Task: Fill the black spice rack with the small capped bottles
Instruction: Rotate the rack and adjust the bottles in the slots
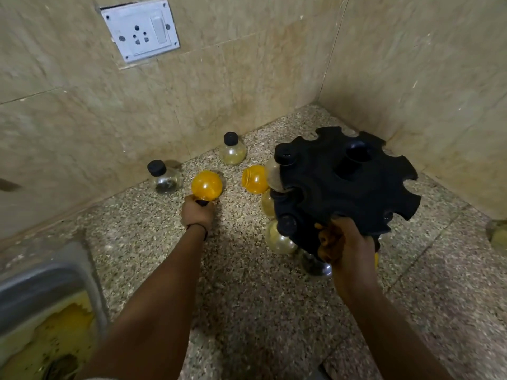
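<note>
The spice rack (pixel 347 185) looks like matt black plastic, the bottles glossy and see-through, one orange bottle (pixel 206 185) gleaming, on a rough speckled stone counter (pixel 247 283) with smooth mottled wall tiles (pixel 219 86) and a dull steel sink (pixel 41 275).

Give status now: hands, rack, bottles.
Left hand holds orange bottle by cap. Right hand steadies black rack. Uncapped orange bottle lies beside rack.

Speckled granite counter (pixel 247 297) with two capped bottles (pixel 232 152), uncapped orange bottle (pixel 255 179), black rack (pixel 345 185).
</note>
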